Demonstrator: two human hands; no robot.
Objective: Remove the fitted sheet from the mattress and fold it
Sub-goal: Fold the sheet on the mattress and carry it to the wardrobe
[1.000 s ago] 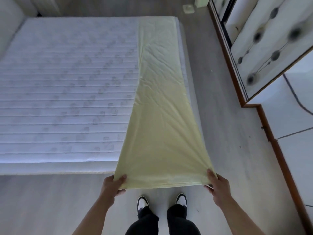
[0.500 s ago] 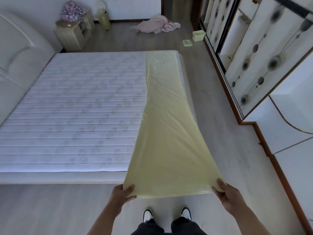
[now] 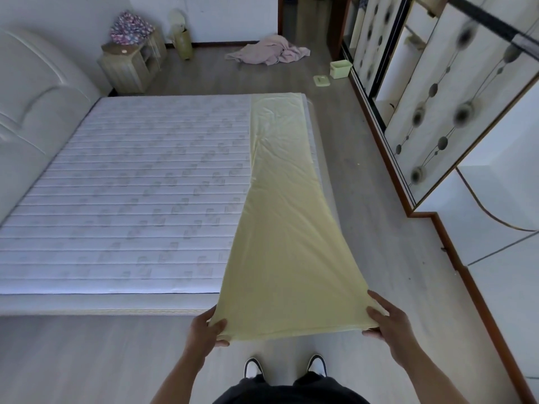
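Shoes (image 3: 284,369) at bottom, on wood floor (image 3: 87,360). Left hand (image 3: 204,330) pinching near-left corner of yellow fitted sheet (image 3: 285,243), thumb on top. Right hand (image 3: 390,319) pinching near-right corner, same deal. Sheet folded into long strip, pulled taut, near end lifted off bed, far end lying along right edge of bare mattress (image 3: 131,185). Further back: nightstand (image 3: 131,62), pink cloth heap (image 3: 268,52), green box (image 3: 340,68).

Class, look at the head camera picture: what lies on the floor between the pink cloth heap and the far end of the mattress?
In the head view, nothing: between the pink cloth heap and the mattress only bare wooden floor shows.
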